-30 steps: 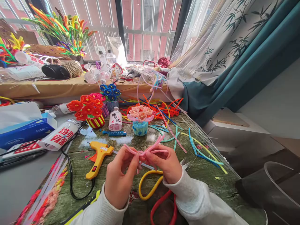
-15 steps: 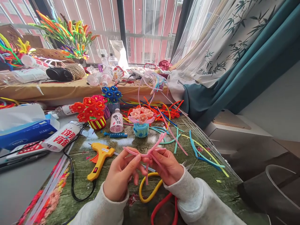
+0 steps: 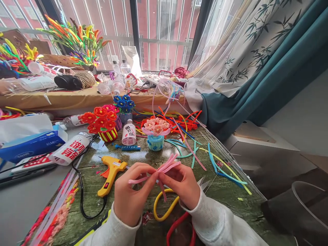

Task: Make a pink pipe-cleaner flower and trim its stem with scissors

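Note:
Several pink pipe cleaners (image 3: 167, 165) meet in a bunch between my two hands, their ends sticking out in different directions. My left hand (image 3: 133, 191) pinches the bunch between thumb and fingers from the left, and one pink end pokes out past its knuckles. From the other side, my right hand (image 3: 183, 182) grips the same bunch with thumb and fingertips. Just beyond my hands stands a small turquoise pot with pink flowers (image 3: 155, 131). Scissors with yellow and red handles (image 3: 164, 213) lie below my hands, their blades partly hidden by the right wrist.
A yellow glue gun (image 3: 111, 176) with a black cord lies left of my hands. Loose coloured pipe cleaners (image 3: 222, 167) spread to the right. Pots of red flowers (image 3: 101, 119) and blue flowers (image 3: 124, 103) stand behind, beside a cut bottle (image 3: 128, 133). A bin (image 3: 294, 212) is at lower right.
My fingers have shifted along the pink pipe cleaners and come closer together. The ends that were spread apart now point up in a tighter bunch. The view has shifted slightly.

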Demonstrator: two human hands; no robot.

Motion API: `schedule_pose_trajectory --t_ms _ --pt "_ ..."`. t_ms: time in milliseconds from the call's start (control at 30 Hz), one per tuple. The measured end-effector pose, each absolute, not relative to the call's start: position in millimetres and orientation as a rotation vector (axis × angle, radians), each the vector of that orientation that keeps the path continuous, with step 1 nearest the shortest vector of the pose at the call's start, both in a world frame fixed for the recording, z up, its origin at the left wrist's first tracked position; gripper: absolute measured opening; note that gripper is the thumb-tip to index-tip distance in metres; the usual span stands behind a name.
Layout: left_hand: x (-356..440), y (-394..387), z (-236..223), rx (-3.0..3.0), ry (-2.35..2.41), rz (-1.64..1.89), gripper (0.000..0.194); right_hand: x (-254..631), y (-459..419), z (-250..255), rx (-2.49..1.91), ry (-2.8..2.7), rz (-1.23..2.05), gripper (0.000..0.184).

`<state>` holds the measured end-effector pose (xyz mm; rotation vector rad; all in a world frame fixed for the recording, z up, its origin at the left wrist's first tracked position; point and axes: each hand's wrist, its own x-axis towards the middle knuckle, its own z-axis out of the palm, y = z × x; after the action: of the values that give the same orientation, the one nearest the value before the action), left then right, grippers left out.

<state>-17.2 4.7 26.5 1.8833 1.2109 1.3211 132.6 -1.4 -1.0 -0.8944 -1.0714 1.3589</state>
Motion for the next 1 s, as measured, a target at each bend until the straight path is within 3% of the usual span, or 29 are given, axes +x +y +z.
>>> schedule_pose_trajectory --t_ms 367,633,1000 --pt "-16.5 6.0 26.9 1.966 1.182 1.277 0.006 134.9 -3.8 -1.1 -1.045 -1.291 1.134 0.016" --pt "-11.0 0.9 22.4 1.717 1.277 1.307 0.012 130.4 -2.4 -4.5 -0.982 -1.181 1.339 0.025" --pt "-16.1 2.3 25.6 1.556 1.304 1.296 0.015 127.2 -2.3 6.9 -0.836 -0.85 1.501 0.023"
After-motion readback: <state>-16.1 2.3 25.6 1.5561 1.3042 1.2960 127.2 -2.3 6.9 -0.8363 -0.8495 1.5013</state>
